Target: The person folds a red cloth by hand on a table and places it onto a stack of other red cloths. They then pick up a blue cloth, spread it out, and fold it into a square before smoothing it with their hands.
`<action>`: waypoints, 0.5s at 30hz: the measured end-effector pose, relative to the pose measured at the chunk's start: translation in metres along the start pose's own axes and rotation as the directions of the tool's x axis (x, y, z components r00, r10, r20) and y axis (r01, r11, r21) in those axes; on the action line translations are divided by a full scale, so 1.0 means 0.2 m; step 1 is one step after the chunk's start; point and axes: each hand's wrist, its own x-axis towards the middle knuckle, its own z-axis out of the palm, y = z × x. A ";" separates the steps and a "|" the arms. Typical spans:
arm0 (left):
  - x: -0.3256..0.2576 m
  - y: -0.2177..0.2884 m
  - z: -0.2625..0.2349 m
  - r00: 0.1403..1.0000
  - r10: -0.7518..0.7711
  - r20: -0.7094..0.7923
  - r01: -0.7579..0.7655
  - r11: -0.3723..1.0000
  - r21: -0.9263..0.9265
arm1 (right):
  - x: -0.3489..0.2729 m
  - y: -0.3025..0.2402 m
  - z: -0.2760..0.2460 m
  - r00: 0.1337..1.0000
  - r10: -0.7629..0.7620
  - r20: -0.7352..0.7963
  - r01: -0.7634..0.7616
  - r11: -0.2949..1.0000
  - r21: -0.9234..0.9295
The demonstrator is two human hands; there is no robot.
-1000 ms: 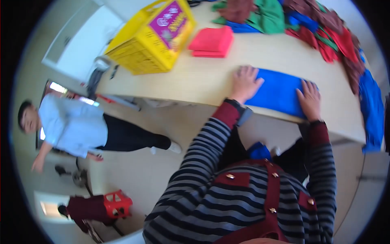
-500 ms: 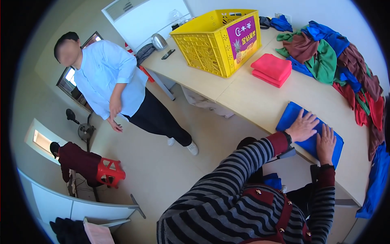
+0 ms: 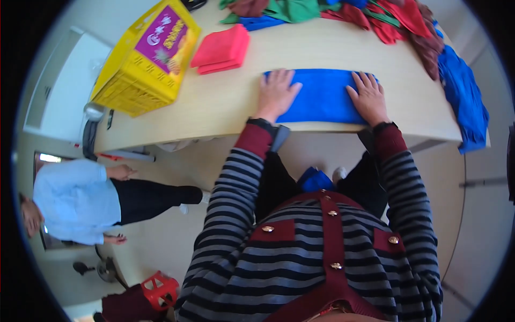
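A blue folded cloth (image 3: 322, 96) lies flat as a long rectangle near the table's front edge. My left hand (image 3: 278, 94) rests spread on its left end, fingers pointing away from me. On the right end lies my right hand (image 3: 369, 99), its fingers also spread and flat. Neither hand grips the fabric. Left of the cloth and farther back sits a small stack of folded red cloths (image 3: 222, 49).
A yellow plastic crate (image 3: 142, 88) stands at the table's left. Crumpled green, brown, red and blue cloths (image 3: 389, 24) pile along the back and right, one blue cloth (image 3: 464, 102) hanging over the edge. A person in light blue (image 3: 80, 193) stands left, near a red stool (image 3: 160, 290).
The view has swung toward the table, so the cloth now appears level and central. Both hands remain on the blue cloth, now farther apart at its two ends.
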 end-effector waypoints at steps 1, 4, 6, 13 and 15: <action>0.00 -0.02 -0.01 0.996 -0.067 0.053 0.068 0.998 -0.010 | -0.01 0.03 0.00 1.000 0.016 -0.018 -0.016 1.000 0.009; 0.00 -0.05 -0.04 0.976 -0.165 0.141 0.161 0.986 0.038 | -0.06 0.14 0.01 0.997 0.072 -0.023 -0.072 0.997 0.003; -0.04 -0.11 -0.03 0.977 -0.176 0.118 0.176 0.984 0.009 | -0.08 0.17 0.01 0.995 0.095 -0.027 -0.095 0.995 0.008; -0.20 -0.23 -0.06 0.962 -0.273 0.021 0.272 0.962 0.041 | -0.14 0.25 0.01 0.987 0.155 -0.031 -0.155 0.988 0.005; -0.21 -0.19 -0.13 0.944 -0.324 0.054 0.321 0.945 0.064 | -0.14 0.22 -0.02 0.989 0.129 -0.072 -0.133 0.990 -0.046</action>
